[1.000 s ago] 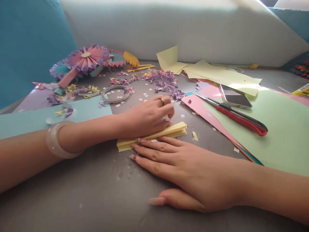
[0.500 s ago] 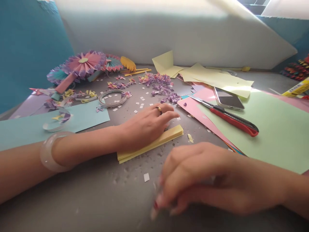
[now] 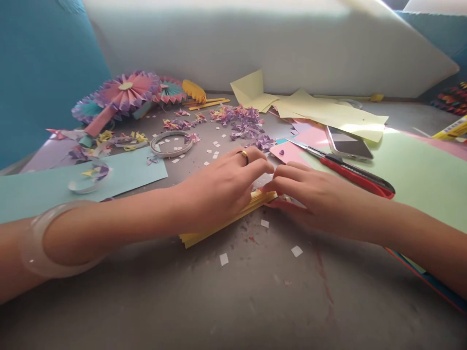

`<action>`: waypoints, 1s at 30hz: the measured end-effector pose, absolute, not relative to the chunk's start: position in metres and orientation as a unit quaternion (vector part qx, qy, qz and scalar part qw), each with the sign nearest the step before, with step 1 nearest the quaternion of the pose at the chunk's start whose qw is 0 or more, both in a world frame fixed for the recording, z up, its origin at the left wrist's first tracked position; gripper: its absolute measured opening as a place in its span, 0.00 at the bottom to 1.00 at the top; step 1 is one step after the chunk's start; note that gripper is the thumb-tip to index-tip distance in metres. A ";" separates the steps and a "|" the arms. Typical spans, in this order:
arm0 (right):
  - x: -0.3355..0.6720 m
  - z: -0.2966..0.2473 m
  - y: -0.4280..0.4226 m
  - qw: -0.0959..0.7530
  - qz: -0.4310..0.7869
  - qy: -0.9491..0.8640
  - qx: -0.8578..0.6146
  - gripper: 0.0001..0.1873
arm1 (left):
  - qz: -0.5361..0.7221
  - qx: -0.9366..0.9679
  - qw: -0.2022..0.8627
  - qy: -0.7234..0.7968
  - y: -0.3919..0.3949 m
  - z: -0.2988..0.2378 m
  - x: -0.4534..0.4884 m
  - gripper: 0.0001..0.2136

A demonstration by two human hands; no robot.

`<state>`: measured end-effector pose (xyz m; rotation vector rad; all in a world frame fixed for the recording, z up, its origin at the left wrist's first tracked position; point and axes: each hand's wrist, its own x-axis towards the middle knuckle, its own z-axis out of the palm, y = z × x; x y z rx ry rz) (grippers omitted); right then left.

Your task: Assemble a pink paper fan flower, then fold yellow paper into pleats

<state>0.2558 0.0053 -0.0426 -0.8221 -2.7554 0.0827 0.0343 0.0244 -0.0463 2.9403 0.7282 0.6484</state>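
A stack of folded yellow paper strips (image 3: 204, 234) lies on the grey surface, mostly hidden under my hands. My left hand (image 3: 222, 187), with a gold ring and a clear bangle (image 3: 36, 248), presses over its middle with curled fingers. My right hand (image 3: 310, 197) comes in from the right, its fingertips and thumb closing on the stack's far end. The two hands nearly touch there. Small white paper bits (image 3: 264, 223) lie just below the stack.
Paper rosettes (image 3: 126, 92) and purple scraps (image 3: 237, 119) lie at the back, near a tape roll (image 3: 170, 144). To the right are a red utility knife (image 3: 357, 177), a phone (image 3: 348, 145) and pale green card (image 3: 430, 170). Light blue card (image 3: 127, 175) lies left.
My right hand has come back from the lower right, where it had lifted off the stack, and now grips the far end. My left hand has shifted slightly to sit over the stack.
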 end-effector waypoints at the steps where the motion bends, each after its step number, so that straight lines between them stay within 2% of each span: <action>1: 0.256 -0.043 0.005 0.134 0.018 -0.951 -0.278 0.10 | 0.208 0.946 0.044 0.246 0.022 -0.048 0.034 0.13; 6: 0.259 -0.042 0.005 0.110 -0.056 -0.967 -0.222 0.12 | 0.158 0.940 0.113 0.282 0.021 -0.061 0.029 0.16; 11: 0.263 -0.037 0.004 0.088 0.032 -0.953 -0.289 0.14 | 0.094 0.948 0.155 0.261 0.033 -0.056 0.023 0.22; 18: 0.262 -0.039 0.005 0.074 0.152 -0.908 -0.383 0.20 | 0.097 0.943 0.153 0.279 0.037 -0.056 0.022 0.24; 23: 0.259 -0.039 0.009 0.041 0.164 -0.905 -0.390 0.18 | 0.074 0.950 0.157 0.260 0.037 -0.057 0.022 0.22; 28: 0.263 -0.023 0.011 0.008 0.172 -0.892 -0.417 0.20 | 0.042 0.966 0.123 0.225 0.039 -0.057 0.021 0.22; 30: 0.281 -0.012 0.019 -0.006 0.134 -0.875 -0.465 0.23 | 0.031 0.970 0.116 0.210 0.038 -0.057 0.020 0.21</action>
